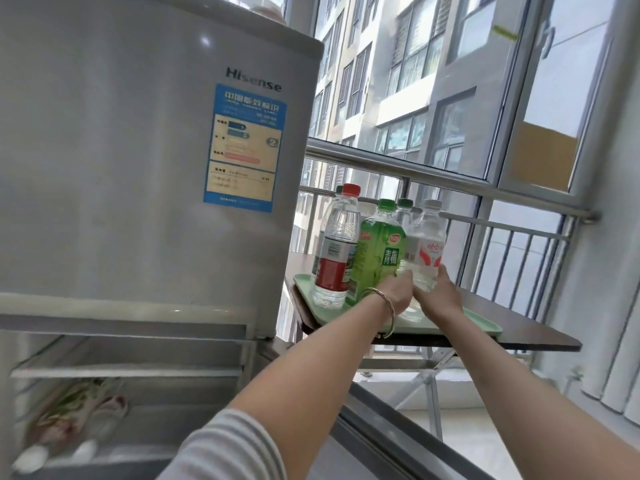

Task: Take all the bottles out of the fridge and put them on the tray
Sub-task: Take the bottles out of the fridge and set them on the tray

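Both my arms are out over the mint-green tray (481,323) on the dark folding table (540,332) next to the silver Hisense fridge (138,168). My left hand (396,294), bangle on the wrist, is closed around the base of the green plum-tea bottle (379,247). My right hand (440,292) is wrapped around the bottom of the clear white-cap bottle with the red label (429,244). Fingers are mostly hidden behind the bottles, so the exact grip is hard to read. Risk: the bottles stand packed together, and the red-cap water bottle (337,247) is right beside my left hand near the tray's front-left corner. A nudge while I let go could tip it or push it off the tray edge. The tray also sits close to the table's near edge, so a shove could slide it. Both held bottles are upright, over or on the tray; contact with the tray is hidden. More bottles stand behind them. The fridge's lower compartment (131,375) is open, and I see bags in there but no clear bottle.
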Demonstrator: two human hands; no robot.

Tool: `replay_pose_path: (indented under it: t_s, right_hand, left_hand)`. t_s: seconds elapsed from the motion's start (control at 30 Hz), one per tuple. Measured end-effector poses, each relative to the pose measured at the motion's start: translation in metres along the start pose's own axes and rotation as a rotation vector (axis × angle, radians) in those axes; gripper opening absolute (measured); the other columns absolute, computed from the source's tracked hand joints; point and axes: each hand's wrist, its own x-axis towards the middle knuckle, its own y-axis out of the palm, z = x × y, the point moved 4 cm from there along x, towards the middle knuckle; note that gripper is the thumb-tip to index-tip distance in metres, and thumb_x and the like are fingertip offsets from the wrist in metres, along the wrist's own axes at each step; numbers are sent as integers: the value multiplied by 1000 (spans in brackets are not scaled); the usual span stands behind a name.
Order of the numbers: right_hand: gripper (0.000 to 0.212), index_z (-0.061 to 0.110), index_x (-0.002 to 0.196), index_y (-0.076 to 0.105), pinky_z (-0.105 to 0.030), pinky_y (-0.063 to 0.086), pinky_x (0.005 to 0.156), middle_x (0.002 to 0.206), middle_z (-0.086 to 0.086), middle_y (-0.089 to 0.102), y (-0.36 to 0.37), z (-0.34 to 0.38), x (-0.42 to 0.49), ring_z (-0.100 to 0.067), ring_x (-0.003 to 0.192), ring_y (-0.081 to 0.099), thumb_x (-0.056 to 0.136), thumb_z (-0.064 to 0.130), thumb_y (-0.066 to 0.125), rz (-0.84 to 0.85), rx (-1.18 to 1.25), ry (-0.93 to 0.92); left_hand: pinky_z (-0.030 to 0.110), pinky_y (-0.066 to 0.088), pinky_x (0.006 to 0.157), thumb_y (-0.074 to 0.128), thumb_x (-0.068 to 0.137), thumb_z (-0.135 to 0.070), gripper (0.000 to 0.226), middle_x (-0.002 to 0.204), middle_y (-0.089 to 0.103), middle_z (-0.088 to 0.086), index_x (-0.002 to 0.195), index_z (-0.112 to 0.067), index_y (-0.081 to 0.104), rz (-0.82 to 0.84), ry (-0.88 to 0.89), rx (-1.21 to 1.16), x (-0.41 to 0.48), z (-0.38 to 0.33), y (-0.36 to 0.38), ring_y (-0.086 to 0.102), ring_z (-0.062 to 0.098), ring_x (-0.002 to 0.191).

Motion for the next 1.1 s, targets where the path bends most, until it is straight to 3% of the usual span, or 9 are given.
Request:
replay_pose_path:
  t_s: [0.13, 0.2, 0.27, 0.37, 0.53, 0.73, 0.9, 1.03, 1.1]
  right_hand:
    - [84, 13, 148, 24, -40, 44, 96, 137, -16, 52, 0, 1, -9, -37, 122, 52, 81, 17, 74, -67, 22, -8]
    - [70, 8, 140, 35, -41, 46, 92, 128, -17, 54, -4, 11, -21, -35, 116, 54, 78, 10, 70, -256, -3, -110]
    - [50, 6, 127, 46, -37, 48, 77, 113, -14, 59, -2, 30, -38, -31, 98, 59, 79, 6, 62, -404, -8, -221]
    - [23, 5, 111, 52, -30, 40, 63, 96, -11, 62, 13, 73, -69, -24, 76, 58, 89, 9, 57, -413, 22, -367]
    - [16, 2, 111, 52, -27, 35, 57, 85, -6, 57, 68, 133, -124, -21, 73, 53, 96, 8, 47, -199, 37, -385]
    - [15, 13, 103, 53, -32, 42, 64, 90, -6, 68, 150, 178, -200, -27, 81, 63, 89, 15, 56, 91, 284, -354]
    - [24, 17, 92, 51, -40, 49, 69, 90, -7, 70, 232, 177, -266, -26, 79, 61, 74, 22, 66, 416, 351, -308]
    - [20, 19, 93, 53, -37, 48, 60, 87, -5, 70, 300, 155, -299, -29, 79, 64, 78, 23, 67, 574, 312, -272]
    - [24, 19, 94, 51, -38, 47, 58, 87, -6, 70, 336, 143, -309, -30, 77, 64, 78, 23, 69, 650, 261, -290]
  left_hand:
    - [36, 29, 111, 25, 102, -40, 58, 144, 44, 18, 141, 2, 39, -62, -42, -13, -6, 2, -10, 41, 30, 134]
    - [32, 35, 103, 29, 102, -35, 53, 133, 51, 18, 135, 3, 45, -91, -16, -19, -13, -2, -16, 48, 30, 124]
    - [31, 39, 91, 33, 101, -32, 44, 114, 56, 13, 122, 0, 54, -122, 36, -11, -24, -6, -23, 54, 27, 105]
    - [36, 45, 88, 34, 99, -34, 41, 110, 62, 14, 115, -3, 56, -211, 93, 55, -41, -10, -44, 59, 28, 98]
    - [35, 45, 89, 35, 100, -30, 41, 117, 64, 18, 116, -1, 59, -438, 116, 227, -94, 1, -111, 60, 32, 108]
    - [31, 44, 79, 37, 99, -32, 46, 113, 67, 20, 107, 3, 65, -571, -79, 397, -155, 61, -207, 62, 34, 107]
    - [32, 44, 77, 37, 99, -29, 45, 104, 65, 19, 111, 5, 63, -481, -341, 441, -194, 142, -263, 62, 32, 99]
    - [33, 50, 60, 39, 97, -32, 41, 90, 65, 17, 96, 1, 65, -415, -494, 427, -208, 215, -287, 62, 28, 73]
    - [36, 53, 63, 38, 97, -32, 41, 87, 65, 18, 88, -2, 64, -398, -549, 406, -208, 252, -294, 64, 31, 74]
